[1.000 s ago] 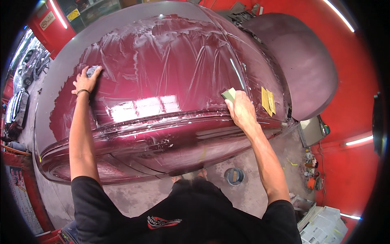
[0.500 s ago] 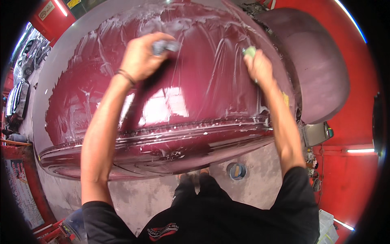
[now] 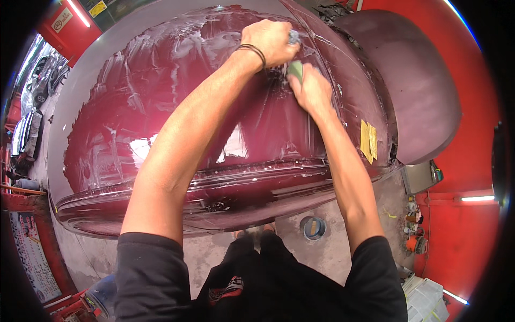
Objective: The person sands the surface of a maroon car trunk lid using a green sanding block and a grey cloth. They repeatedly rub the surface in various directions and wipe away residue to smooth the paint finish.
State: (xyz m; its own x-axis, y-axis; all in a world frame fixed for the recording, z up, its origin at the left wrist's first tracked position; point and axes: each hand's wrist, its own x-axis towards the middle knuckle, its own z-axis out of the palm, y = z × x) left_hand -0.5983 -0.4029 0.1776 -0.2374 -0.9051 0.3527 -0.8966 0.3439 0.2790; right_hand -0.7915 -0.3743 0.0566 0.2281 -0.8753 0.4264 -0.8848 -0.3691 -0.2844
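A dark red car body panel (image 3: pixel 214 107) spreads out before me, wet and shiny, with whitish streaks of liquid over it. My left hand (image 3: pixel 271 43) reaches to its far right part, fingers closed around a crumpled grey rag (image 3: pixel 293 37) that is mostly hidden by the hand. Just below and to the right of it, my right hand (image 3: pixel 314 90) grips a green pad (image 3: pixel 295 70), slightly blurred, against the wet surface. The two hands are close together. A dark band circles my left wrist.
Yellow tape strips (image 3: pixel 368 140) stick to the panel's right side. Beyond its right edge is a dull maroon rounded part (image 3: pixel 424 86). A bucket (image 3: pixel 323 226) stands on the concrete floor (image 3: pixel 284 244) near my feet. Red walls (image 3: pixel 472 161) rise on the right; cars (image 3: pixel 40 80) are at far left.
My left hand has swept right and away from me with the rag. My right hand has moved left with the green pad, uncovering the tape strips.
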